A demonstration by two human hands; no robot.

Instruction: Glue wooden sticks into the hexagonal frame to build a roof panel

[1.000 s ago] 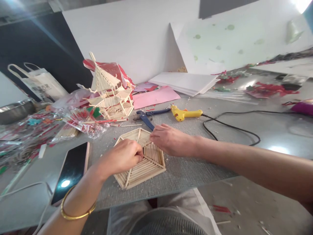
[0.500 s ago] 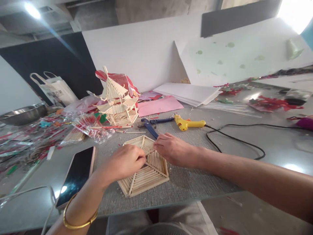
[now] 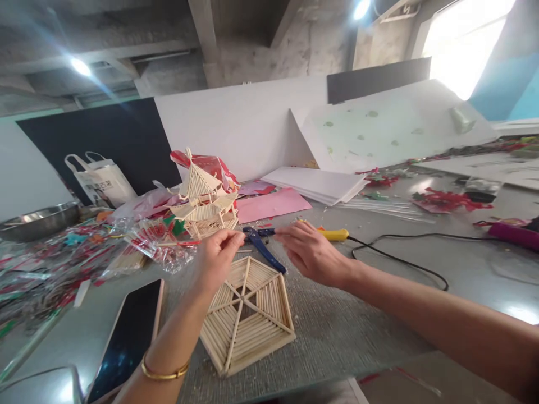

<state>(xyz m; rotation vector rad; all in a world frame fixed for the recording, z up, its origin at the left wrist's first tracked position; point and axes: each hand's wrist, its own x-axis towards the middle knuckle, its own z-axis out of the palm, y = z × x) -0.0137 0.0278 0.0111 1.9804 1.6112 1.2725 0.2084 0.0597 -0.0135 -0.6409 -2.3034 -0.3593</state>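
A flat six-sided panel of wooden sticks (image 3: 259, 335) lies on the grey mat, with spokes meeting near its middle and gaps around that centre. My left hand (image 3: 217, 258) is raised over its far left side, thumb and fingertips pinched together; whatever they hold is too small to make out. Beyond the panel lie blue-handled pliers (image 3: 266, 251). At the end of their far handle is my right hand (image 3: 314, 255), fingers stretched out and nothing visible in them. Behind that hand lies a yellow glue gun (image 3: 337, 235), its front part mostly hidden.
A stick-built pavilion model (image 3: 202, 188) stands at the back. Left of the panel lie a phone (image 3: 130, 328), plastic-wrapped red sticks (image 3: 158, 238) and a metal bowl (image 3: 40, 220). Pink paper (image 3: 273, 206) and white boards (image 3: 315, 182) lie behind. A black cord (image 3: 400, 235) runs right.
Both hands have left the panel's middle and moved away from me, the left toward the pliers' jaws, the right to their far handle. The camera view has tilted up.
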